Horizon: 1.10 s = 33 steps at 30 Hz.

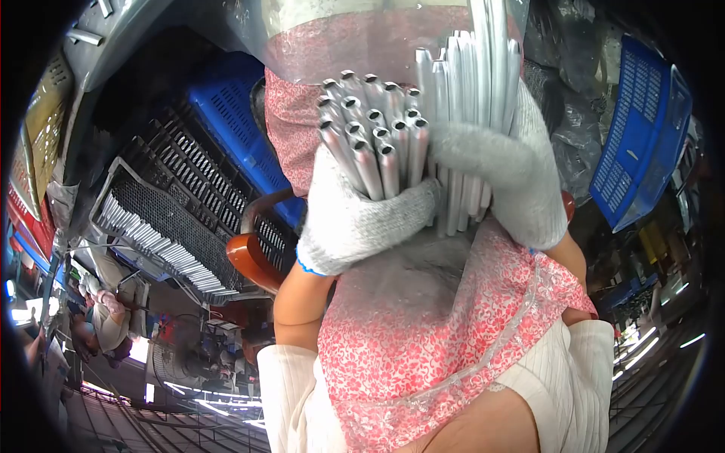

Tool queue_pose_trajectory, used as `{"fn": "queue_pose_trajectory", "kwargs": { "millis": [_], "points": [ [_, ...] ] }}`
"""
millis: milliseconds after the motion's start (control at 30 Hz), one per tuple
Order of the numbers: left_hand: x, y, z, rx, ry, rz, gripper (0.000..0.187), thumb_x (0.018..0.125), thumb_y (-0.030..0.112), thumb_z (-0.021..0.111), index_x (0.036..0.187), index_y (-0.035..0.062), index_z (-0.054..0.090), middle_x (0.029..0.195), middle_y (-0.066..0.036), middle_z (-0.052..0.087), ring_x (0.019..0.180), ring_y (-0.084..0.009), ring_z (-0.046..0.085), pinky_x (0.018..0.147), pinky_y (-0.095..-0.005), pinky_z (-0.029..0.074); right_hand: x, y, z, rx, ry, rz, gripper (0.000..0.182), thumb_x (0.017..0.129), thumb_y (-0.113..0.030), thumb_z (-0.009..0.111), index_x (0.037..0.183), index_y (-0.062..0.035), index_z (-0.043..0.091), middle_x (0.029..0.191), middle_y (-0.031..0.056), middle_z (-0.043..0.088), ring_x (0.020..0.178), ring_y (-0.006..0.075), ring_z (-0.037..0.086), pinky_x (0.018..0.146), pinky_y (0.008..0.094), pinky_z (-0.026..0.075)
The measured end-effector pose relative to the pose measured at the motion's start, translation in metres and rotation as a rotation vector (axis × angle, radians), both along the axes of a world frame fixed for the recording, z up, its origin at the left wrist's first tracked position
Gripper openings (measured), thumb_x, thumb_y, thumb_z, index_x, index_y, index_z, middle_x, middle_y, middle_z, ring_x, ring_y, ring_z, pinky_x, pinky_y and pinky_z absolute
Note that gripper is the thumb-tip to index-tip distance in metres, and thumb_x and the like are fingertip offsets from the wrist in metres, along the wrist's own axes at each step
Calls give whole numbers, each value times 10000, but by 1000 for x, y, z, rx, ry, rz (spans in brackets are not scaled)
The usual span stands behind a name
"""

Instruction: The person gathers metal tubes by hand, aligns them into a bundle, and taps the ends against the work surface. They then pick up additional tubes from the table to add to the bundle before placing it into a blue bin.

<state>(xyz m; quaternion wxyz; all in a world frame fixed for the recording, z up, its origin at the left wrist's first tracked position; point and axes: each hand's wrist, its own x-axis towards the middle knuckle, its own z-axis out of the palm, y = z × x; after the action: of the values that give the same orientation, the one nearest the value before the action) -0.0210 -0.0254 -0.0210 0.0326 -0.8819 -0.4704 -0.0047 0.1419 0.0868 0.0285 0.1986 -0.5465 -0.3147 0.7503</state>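
Both my hands wear grey knit gloves and are held close in front of my pink floral apron (423,332). My left hand (355,219) is closed around a bundle of several short silver metal tubes (370,128), whose open ends face the camera. My right hand (506,174) grips a second bundle of longer silver tubes (476,68) that runs up out of the frame. The two bundles touch side by side. A clear plastic sheet (362,45) lies behind the tubes at the top.
To the left, a black slatted crate (174,211) holds rows of silver tubes, with a blue crate (234,128) behind it. A brown curved chair part (253,257) sits by my left arm. Another blue crate (642,136) stands at right. A person (106,317) is at far left.
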Motion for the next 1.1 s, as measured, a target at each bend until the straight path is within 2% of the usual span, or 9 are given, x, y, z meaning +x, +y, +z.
{"fn": "queue_pose_trajectory", "kwargs": {
  "millis": [100,300,467,633,800,867,900,1033,1100],
  "points": [
    [5,-7,-2,13,15,-42,389,951,142,435,1312,3,480,1278,-250,489,1133,-435,519,817,-502,555,11,3,-12,-60,88,64,511,866,-268,657,1262,21,513,1136,114,641,995,162,640,866,286,525],
    [2,-9,-10,460,520,-154,429,955,226,425,1321,9,483,1303,-277,458,1190,-495,458,894,-561,501,-9,8,-6,-149,-126,-97,470,903,-349,606,1207,7,574,986,71,659,874,142,642,779,265,523],
    [-1,-8,-10,-51,-75,-3,432,908,207,498,1305,39,515,1265,-216,508,1143,-437,516,910,-516,498,1,13,-2,-316,215,-82,412,896,-292,621,1176,9,597,951,65,667,840,142,646,767,264,517],
    [3,-8,-13,-410,-457,151,447,860,188,572,1290,68,547,1226,-154,558,1095,-379,573,926,-470,495,6,4,-2,-3,23,116,333,831,-138,688,1117,19,620,908,84,674,781,162,665,663,281,545],
    [1,4,-19,-28,-313,19,397,765,130,680,1142,25,608,1052,-110,633,962,-280,631,809,-425,530,7,-4,1,6,-68,36,343,790,-86,717,1101,21,622,880,89,675,732,158,663,619,290,542],
    [-2,12,3,-1201,-1596,703,436,730,85,735,1138,10,600,998,-90,659,900,-219,651,779,-380,541,6,-5,0,26,-80,12,350,773,-65,729,1095,22,623,869,91,675,712,156,662,601,294,541],
    [-2,16,6,-1337,-1755,846,442,741,81,724,1154,8,586,1020,-94,652,915,-222,647,790,-377,539,6,-4,-1,29,-77,1,354,765,-54,735,1092,23,623,864,92,675,702,155,662,592,296,541],
    [-1,16,5,-1238,-1707,924,463,787,62,684,1220,-2,531,1106,-106,624,979,-236,628,836,-366,533,5,-6,-2,56,-61,-37,408,707,-5,772,1085,25,619,821,92,669,639,143,648,570,293,533],
    [0,16,4,-1199,-1681,942,474,810,53,663,1253,-7,503,1149,-113,610,1010,-242,618,859,-360,530,12,-10,-10,43,-52,13,455,712,-30,793,1125,4,606,888,68,666,740,131,638,661,286,520]
  ]
}}
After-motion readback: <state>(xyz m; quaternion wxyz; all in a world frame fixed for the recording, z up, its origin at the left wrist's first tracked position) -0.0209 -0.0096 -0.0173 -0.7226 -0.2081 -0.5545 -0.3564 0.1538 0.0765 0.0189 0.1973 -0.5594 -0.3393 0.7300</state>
